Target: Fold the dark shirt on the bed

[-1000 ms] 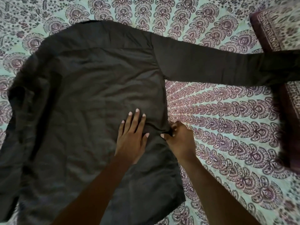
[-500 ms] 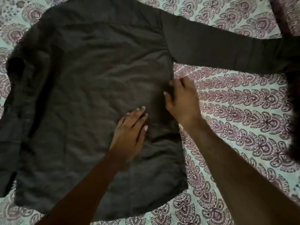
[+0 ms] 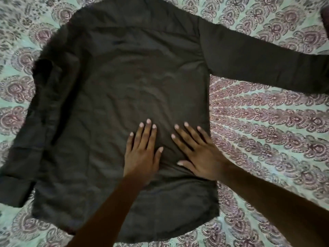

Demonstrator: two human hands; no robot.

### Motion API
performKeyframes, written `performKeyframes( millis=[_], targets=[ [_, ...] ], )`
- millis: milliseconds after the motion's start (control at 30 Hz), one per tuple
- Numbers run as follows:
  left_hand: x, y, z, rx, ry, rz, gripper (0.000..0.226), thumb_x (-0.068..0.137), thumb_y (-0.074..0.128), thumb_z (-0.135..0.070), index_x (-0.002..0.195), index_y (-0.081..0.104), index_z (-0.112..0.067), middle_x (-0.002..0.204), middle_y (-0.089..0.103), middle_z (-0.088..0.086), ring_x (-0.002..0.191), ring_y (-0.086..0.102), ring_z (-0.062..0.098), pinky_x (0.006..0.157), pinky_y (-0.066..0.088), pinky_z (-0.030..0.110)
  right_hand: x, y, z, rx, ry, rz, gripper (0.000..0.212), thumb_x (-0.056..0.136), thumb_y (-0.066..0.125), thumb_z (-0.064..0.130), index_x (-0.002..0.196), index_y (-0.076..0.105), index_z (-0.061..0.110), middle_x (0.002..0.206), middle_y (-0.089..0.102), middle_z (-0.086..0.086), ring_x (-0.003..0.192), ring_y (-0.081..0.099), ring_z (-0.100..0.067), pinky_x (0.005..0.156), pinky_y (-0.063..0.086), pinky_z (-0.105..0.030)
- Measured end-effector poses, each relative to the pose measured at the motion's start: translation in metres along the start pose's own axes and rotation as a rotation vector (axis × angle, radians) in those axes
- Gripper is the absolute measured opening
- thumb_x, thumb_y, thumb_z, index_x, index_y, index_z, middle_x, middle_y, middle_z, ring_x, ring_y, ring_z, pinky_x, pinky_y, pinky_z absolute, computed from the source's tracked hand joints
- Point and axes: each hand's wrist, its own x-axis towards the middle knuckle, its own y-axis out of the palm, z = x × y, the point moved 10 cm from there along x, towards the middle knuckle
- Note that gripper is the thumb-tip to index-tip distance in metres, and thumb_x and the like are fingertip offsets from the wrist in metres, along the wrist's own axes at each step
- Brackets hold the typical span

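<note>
The dark long-sleeved shirt [image 3: 135,72] lies spread flat on the bed, hem toward me. Its right sleeve [image 3: 258,57] stretches out to the right edge of view. The left sleeve [image 3: 26,157] lies bent down along the shirt's left side. My left hand [image 3: 142,154] rests palm-down on the lower middle of the shirt, fingers apart. My right hand [image 3: 201,154] lies flat beside it, near the shirt's right side seam, fingers spread. Neither hand grips any fabric.
The bed is covered by a pale green sheet [image 3: 267,139] with a purple paisley pattern, showing on all sides of the shirt. A dark patterned cushion corner [image 3: 324,13] shows at the top right edge.
My right hand let go of the pinched side seam and now lies flat on the shirt beside my left hand. The view has shifted, so the shirt sits more centred.
</note>
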Motion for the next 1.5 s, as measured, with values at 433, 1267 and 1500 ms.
performKeyframes(
  millis=[433,1267,1500],
  targets=[
    [-0.081,0.009,0.001,0.037,0.086,0.024,0.081,0.098,0.043,-0.058,0.163,0.020,-0.015,0.172,0.012,0.003,0.159,0.014,0.022,0.125,0.021,0.050,0.074,-0.020,-0.028,-0.012,0.199,-0.045,0.084,0.097,0.029,0.072,0.162,0.018,0.020,0.171,0.007,-0.009,0.158,0.005,-0.034,0.121,0.016,-0.062],
    [-0.196,0.023,-0.013,0.015,0.248,0.143,0.090,0.094,0.047,-0.066,0.163,0.018,-0.015,0.173,0.008,0.002,0.159,0.009,0.022,0.126,0.020,0.051,-0.037,0.011,0.040,-0.020,0.122,-0.042,0.078,0.098,0.026,0.073,0.163,0.012,0.032,0.172,0.001,-0.007,0.158,-0.001,-0.031,0.124,0.014,-0.057],
    [-0.192,0.011,0.003,-0.073,0.244,0.143,0.068,0.103,0.039,-0.051,0.161,0.028,-0.016,0.172,0.015,-0.002,0.158,0.012,0.015,0.124,0.027,0.046,-0.134,0.038,0.118,-0.050,-0.155,0.074,0.072,0.104,0.032,0.060,0.163,0.010,0.026,0.171,-0.003,-0.012,0.158,0.000,-0.033,0.123,0.019,-0.056]
  ],
)
